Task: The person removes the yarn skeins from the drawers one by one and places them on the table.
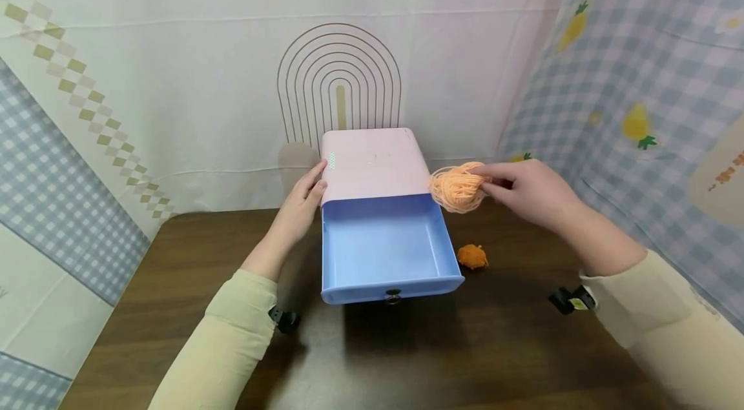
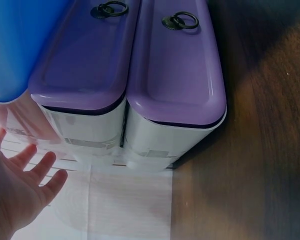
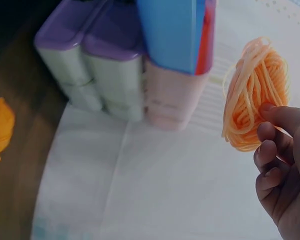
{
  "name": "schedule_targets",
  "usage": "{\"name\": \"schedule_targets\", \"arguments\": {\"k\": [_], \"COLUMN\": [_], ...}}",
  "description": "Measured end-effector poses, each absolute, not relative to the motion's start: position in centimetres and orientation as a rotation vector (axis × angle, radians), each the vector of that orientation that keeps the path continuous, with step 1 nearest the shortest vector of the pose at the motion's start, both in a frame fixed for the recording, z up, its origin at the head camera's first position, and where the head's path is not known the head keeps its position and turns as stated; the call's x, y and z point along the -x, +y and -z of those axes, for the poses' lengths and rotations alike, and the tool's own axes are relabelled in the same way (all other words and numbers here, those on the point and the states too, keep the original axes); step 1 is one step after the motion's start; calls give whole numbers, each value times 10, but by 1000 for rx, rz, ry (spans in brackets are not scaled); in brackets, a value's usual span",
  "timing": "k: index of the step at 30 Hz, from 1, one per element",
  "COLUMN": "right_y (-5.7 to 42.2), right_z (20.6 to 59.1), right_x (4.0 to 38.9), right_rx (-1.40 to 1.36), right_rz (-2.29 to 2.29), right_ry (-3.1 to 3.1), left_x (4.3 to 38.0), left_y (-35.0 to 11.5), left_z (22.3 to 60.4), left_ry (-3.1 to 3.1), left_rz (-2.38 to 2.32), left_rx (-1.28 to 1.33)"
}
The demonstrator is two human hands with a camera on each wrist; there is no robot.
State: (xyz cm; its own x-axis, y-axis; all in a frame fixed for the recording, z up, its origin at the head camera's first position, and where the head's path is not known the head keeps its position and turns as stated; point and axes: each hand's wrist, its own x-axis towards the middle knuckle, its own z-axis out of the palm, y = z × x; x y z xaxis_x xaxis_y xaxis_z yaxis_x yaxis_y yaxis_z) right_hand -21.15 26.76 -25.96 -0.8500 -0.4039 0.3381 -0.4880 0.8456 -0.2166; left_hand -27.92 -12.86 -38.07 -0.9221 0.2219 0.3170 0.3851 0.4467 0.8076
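My right hand (image 1: 526, 190) pinches a skein of peach yarn (image 1: 459, 189) between thumb and fingers, at the right edge of a small drawer unit's pink top (image 1: 372, 161). In the right wrist view the looped yarn strands (image 3: 255, 95) hang from the fingertips. My left hand (image 1: 300, 203) rests along the unit's left side, its fingers fairly straight, and in the left wrist view the fingers (image 2: 42, 167) are spread beside the casing. The blue top drawer (image 1: 380, 245) is pulled out, with nothing inside it.
A small orange yarn ball (image 1: 473, 256) lies on the dark wooden table (image 1: 203, 268), right of the open drawer. Below that drawer are two closed purple drawers (image 2: 175, 65) with ring pulls. A patterned cloth (image 1: 465, 74) hangs behind the unit, and a checked one on the right.
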Motion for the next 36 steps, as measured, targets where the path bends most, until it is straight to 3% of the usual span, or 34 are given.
{"name": "schedule_targets", "arguments": {"k": [36], "right_y": [372], "right_z": [399], "right_x": [224], "right_rx": [-309], "right_rz": [-655], "right_ry": [-3090], "left_x": [281], "left_y": [-130], "left_z": [382], "left_ry": [-2515], "left_rz": [1449], "left_rx": [578]}}
